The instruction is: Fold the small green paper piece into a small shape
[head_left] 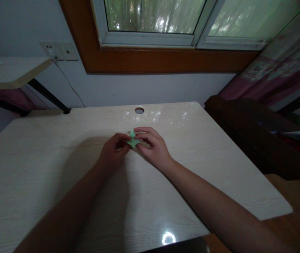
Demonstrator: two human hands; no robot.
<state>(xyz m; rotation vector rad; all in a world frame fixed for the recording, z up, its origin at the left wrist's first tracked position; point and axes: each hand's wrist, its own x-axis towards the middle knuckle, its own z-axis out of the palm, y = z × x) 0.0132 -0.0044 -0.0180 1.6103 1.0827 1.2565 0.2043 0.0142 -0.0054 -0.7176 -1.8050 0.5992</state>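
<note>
A small folded piece of green paper (pixel 133 140) is held just above the pale wooden desk (pixel 46 154), near its middle. My left hand (pixel 113 151) pinches the paper's left side with curled fingers. My right hand (pixel 152 147) grips the right side, fingers bent over the top of it. Both hands meet at the paper and cover most of it; only a small pointed part shows between them.
A round cable hole (pixel 139 110) lies in the desk behind the hands. A wall socket (pixel 58 51) with a cord and a raised shelf (pixel 10 72) are at the left. A window (pixel 155 21) is above, with dark furniture (pixel 257 133) at the right.
</note>
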